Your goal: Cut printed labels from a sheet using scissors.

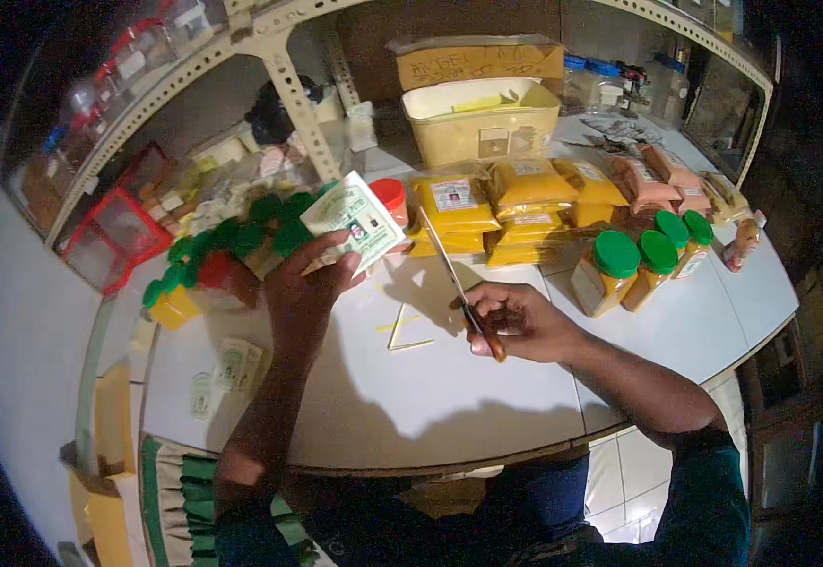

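Note:
My left hand [301, 290] pinches a sheet of printed paper labels [381, 228] by its lower left edge, raised above the white tabletop [468, 400]. In my right hand [528, 322] is a pair of scissors [445, 259], its long blades pointing up and away toward the bagged powder. The blades look close together and stand apart from the paper. Below the hands lie thin paper strips [411, 346], some white and some yellow. Two smaller pieces, a label [201, 395] and a larger label piece [240, 365], rest on the table left of my left forearm.
Bags of yellow powder [454, 205] are stacked at the back, with pinkish bags [644, 181] beside them. Green-lidded jars [615, 255] stand right; more green-lidded jars [227, 237] crowd the left. A cream plastic bin [482, 127] sits behind. A perforated metal shelf post [305, 106] rises at the back.

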A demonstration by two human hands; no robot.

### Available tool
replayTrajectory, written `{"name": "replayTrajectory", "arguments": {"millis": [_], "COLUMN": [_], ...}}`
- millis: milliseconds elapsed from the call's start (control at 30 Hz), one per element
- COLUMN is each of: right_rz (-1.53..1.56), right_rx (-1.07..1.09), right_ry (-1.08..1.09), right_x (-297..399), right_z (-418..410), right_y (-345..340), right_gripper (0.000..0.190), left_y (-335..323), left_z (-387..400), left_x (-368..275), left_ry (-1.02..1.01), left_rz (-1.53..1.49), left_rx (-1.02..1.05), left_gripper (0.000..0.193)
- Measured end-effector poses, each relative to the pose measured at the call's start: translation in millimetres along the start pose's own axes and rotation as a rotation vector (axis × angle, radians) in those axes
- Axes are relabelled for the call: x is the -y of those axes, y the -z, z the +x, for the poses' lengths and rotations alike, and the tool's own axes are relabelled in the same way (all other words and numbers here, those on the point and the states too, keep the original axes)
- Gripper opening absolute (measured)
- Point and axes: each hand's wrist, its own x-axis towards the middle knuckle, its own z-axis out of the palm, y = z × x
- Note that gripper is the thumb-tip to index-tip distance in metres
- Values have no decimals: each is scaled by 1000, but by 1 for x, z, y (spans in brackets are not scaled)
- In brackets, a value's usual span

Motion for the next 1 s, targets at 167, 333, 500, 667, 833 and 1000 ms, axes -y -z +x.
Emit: {"name": "replayTrajectory", "arguments": {"millis": [167,333,500,667,833,1000], "right_rz": [-68,-70,-6,-33,46,49], "right_rx": [63,150,92,122,74,102], "right_ry": [82,-32,-56,-14,-134,-140], "right_x": [1,-1,-7,-6,-4,-5], "right_z": [2,4,1,1,-2,0], "right_y": [-4,-5,-10,-14,-13,-12], "right_gripper": [31,55,59,60,72,71], "left_y": [17,18,17,13,9,9], "left_z": [-2,-5,-11,-17,-18,-18], "left_x": [15,14,19,20,18,25], "left_ry": [20,87,32,-66,-31,-107], "left_rz": [-50,105,94,133,199,192], "left_rx": [42,81,138,141,170,187], "left_gripper": [29,30,29,29,30,30]}}
